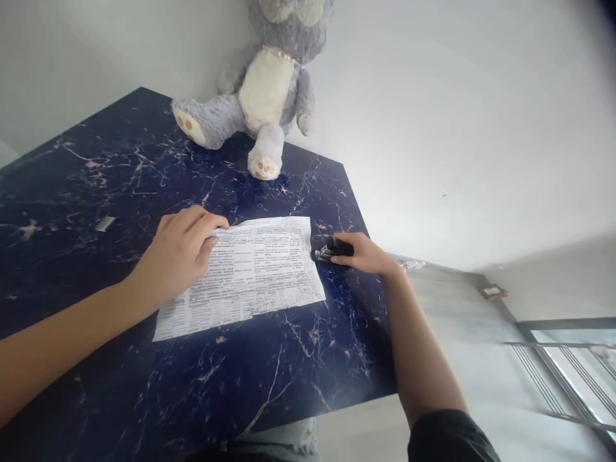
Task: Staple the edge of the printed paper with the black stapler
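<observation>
Printed sheets of paper (260, 269) lie on the dark blue marbled table, covered in dense small text and slightly creased at the right edge. My left hand (180, 253) rests over their upper left part, thumb and curled fingers closed on the edge. In my right hand (363, 251) is a small black stapler (342, 249), gripped between thumb and fingers. Its silvery front end points left at the right edge of the paper, very close to it; whether it touches I cannot tell.
A grey and cream plush bear (267, 90) sits at the table's back edge against the wall. A small silvery strip, perhaps staples (105, 223), lies on the left of the table (269, 372). On the floor to the right is a small brown box (493, 291).
</observation>
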Available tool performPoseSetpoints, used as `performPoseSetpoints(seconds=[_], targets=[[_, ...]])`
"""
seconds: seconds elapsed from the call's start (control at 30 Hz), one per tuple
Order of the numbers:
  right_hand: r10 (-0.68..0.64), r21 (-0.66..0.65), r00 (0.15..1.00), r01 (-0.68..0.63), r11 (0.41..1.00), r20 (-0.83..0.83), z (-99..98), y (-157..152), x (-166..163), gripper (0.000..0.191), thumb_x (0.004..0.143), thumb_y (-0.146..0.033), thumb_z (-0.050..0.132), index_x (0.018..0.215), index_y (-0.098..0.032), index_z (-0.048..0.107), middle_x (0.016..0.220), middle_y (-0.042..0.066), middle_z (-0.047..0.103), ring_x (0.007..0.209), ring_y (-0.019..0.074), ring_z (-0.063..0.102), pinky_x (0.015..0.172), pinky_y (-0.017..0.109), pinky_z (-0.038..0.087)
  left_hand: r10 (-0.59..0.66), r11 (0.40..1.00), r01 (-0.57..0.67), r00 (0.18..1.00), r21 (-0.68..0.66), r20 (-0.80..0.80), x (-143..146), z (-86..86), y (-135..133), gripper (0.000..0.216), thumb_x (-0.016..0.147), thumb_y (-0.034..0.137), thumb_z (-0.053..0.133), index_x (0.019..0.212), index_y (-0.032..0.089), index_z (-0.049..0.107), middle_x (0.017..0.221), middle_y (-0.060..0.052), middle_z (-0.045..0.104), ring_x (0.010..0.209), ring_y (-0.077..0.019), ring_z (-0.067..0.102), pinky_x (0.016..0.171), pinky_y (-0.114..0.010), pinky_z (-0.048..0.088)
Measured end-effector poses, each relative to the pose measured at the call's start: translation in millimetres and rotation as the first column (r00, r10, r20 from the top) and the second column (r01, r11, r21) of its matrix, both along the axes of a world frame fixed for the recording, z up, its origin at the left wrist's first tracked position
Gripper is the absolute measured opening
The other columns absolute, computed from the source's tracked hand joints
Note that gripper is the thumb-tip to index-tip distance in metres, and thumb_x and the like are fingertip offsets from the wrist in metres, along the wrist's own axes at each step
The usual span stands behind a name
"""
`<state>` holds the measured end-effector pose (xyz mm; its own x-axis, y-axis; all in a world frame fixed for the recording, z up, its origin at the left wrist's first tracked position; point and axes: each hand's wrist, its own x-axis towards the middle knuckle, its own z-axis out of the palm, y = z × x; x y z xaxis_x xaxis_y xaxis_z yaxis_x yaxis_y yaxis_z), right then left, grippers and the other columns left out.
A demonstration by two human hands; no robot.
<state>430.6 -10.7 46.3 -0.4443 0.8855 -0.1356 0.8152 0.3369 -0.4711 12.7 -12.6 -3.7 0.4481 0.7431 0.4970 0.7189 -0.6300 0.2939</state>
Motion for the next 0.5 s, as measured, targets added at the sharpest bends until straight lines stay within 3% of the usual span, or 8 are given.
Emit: performPoseSetpoints(seconds=[0.1, 0.17, 0.27, 0.33, 0.5], targets=[[0.133, -0.080, 0.990, -0.136, 0.987, -0.039, 5.8, -3, -6, 0.018, 0.090, -0.033, 0.072, 0.102, -0.020, 0.068, 0.095, 0.001, 0.070, 0.084, 0.0185, 0.062, 0.076, 0.033, 0.043, 0.020, 1.000, -0.020, 0.999, 0.007, -0.034, -2, -5.3, 3, 0.026, 0.103, 0.013, 0.046, 0.124, 0.021, 0.059, 0.116, -0.010, 0.062, 0.111, -0.0289, 0.061, 0.105, -0.053, 0.051], [0.173, -0.077, 0.984, -0.176, 0.981, -0.053, 5.1, -5, -11, 0.020, 0.090, -0.031, 0.073, 0.107, -0.021, 0.070, 0.101, 0.002, 0.071, 0.089, 0.0197, 0.064, 0.079, 0.034, 0.045, 0.028, 0.999, -0.026, 0.999, 0.027, -0.045, -2, -8.5, 3, 0.028, 0.102, 0.017, 0.047, 0.125, 0.021, 0.063, 0.127, -0.014, 0.063, 0.120, -0.0349, 0.061, 0.110, -0.062, 0.048], [0.128, -0.015, 0.992, -0.128, 0.992, -0.007, 0.8, -8, -20, 0.022, 0.090, -0.027, 0.072, 0.111, -0.022, 0.069, 0.104, 0.004, 0.071, 0.090, 0.0208, 0.064, 0.080, 0.035, 0.045, 0.004, 0.999, -0.002, 0.998, 0.032, -0.059, 1, -11.4, -2, 0.031, 0.102, 0.021, 0.046, 0.124, 0.022, 0.069, 0.149, -0.016, 0.057, 0.140, -0.0440, 0.054, 0.124, -0.079, 0.026], [0.102, 0.006, 0.994, -0.103, 0.995, 0.024, -0.2, -10, -24, 0.021, 0.090, -0.024, 0.070, 0.111, -0.022, 0.068, 0.104, 0.004, 0.071, 0.089, 0.0211, 0.064, 0.079, 0.036, 0.045, -0.040, 0.999, 0.041, 0.997, 0.014, -0.067, 5, -13.8, -7, 0.035, 0.102, 0.021, 0.046, 0.127, 0.023, 0.071, 0.155, -0.015, 0.054, 0.149, -0.0445, 0.049, 0.127, -0.082, 0.015], [0.095, -0.024, 0.995, -0.094, 0.995, 0.041, 6.7, -12, -23, 0.016, 0.089, -0.022, 0.069, 0.105, -0.022, 0.067, 0.100, 0.003, 0.070, 0.086, 0.0200, 0.063, 0.077, 0.036, 0.043, -0.153, 0.987, 0.144, 0.976, -0.070, -0.156, 14, -29.3, -16, 0.043, 0.108, 0.035, 0.042, 0.143, 0.023, 0.064, 0.159, -0.017, 0.055, 0.151, -0.0407, 0.050, 0.128, -0.075, 0.027]])
